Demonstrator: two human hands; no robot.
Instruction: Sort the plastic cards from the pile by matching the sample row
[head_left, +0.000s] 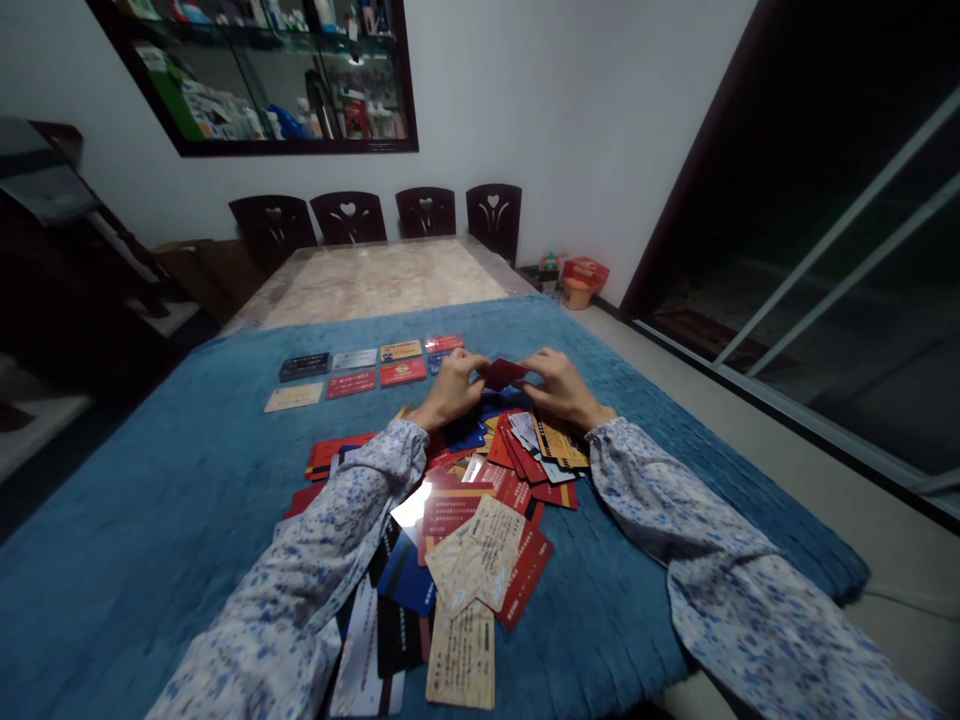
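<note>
A dark red card (504,374) is held up between my two hands, slightly tilted. My left hand (456,385) pinches its left end, and my right hand (561,385) grips its right end. Below them, a loose heap of overlapping cards spreads toward me, with a beige card (480,555), a blue card (409,575) and a yellow card (559,442) among the red ones. Beyond my left hand, cards lie in neat rows, including a black stack (304,367), a cream card (293,397) and a red card (403,373). My left forearm hides part of the heap.
A blue cloth (187,480) covers the near part of the table, and the bare marble-like top (375,275) shows beyond. Several dark chairs (349,217) line the far end. An orange bucket (577,292) stands on the floor to the right, near a sliding glass door.
</note>
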